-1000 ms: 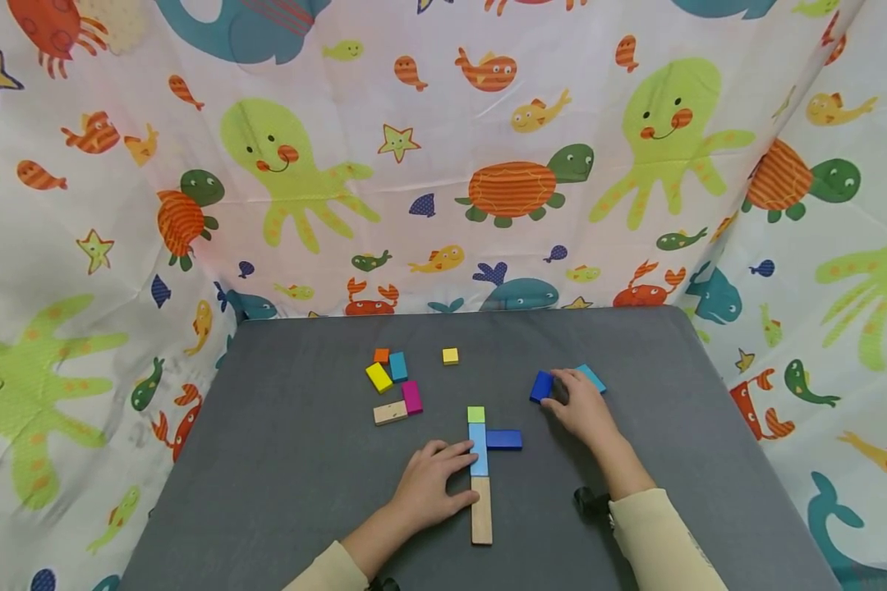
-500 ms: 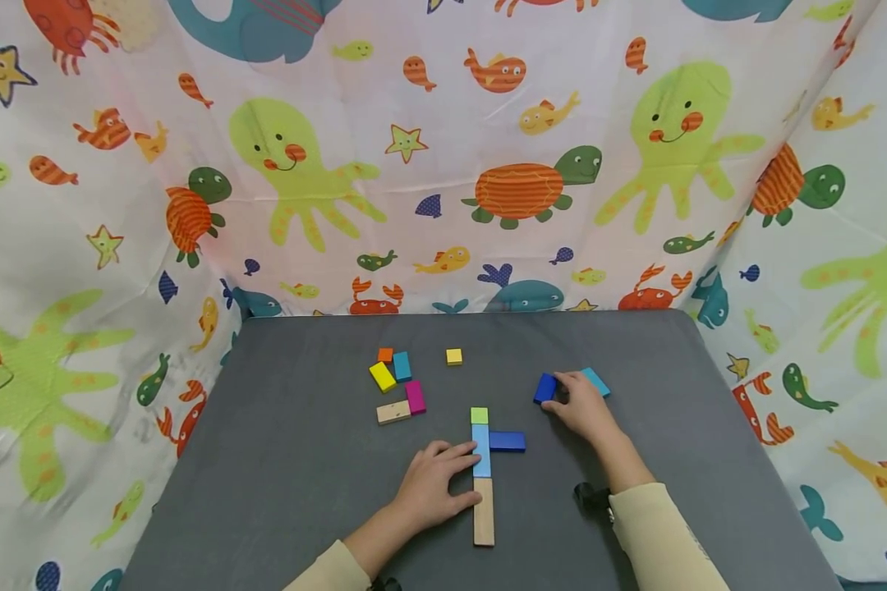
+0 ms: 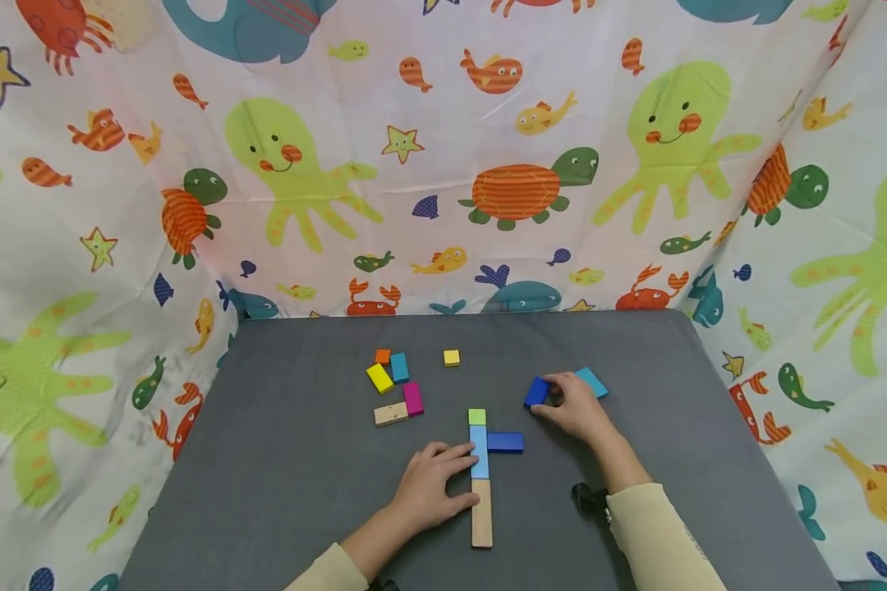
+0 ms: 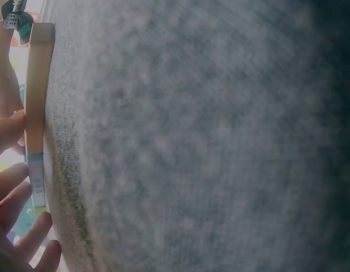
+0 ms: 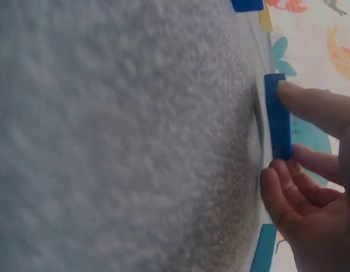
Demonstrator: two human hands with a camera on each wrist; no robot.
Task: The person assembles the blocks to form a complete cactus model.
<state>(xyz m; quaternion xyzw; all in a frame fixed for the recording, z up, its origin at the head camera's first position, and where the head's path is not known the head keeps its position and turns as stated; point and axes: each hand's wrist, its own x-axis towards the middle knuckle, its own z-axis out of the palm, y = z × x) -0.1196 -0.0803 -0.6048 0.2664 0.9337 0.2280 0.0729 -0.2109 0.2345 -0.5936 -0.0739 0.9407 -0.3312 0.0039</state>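
My right hand [image 3: 576, 408] pinches a dark blue block [image 3: 536, 392] between thumb and forefinger, at the right of the table. In the right wrist view the thumb presses one end of this block [image 5: 278, 116] and a finger the other. A teal block [image 3: 592, 382] lies just behind that hand. The left hand [image 3: 429, 486] rests beside a row of blocks, its fingers spread. Its fingertips touch the light blue block [image 3: 480, 439] and its thumb the plain wooden block [image 3: 482, 525]. A green cube [image 3: 476, 416] tops this row, and another dark blue block [image 3: 506, 442] sticks out to its right.
Behind the left hand lie a magenta block [image 3: 412, 398], a short wooden block [image 3: 391, 413], a yellow block [image 3: 379, 378], a blue block [image 3: 399, 368] and an orange cube [image 3: 382, 356]. A yellow cube [image 3: 452, 358] stands apart. A printed curtain [image 3: 429, 279] hangs behind the grey table [image 3: 288, 492].
My right hand has shifted slightly left with the dark blue block, away from the teal one. The left hand keeps its place on the row.
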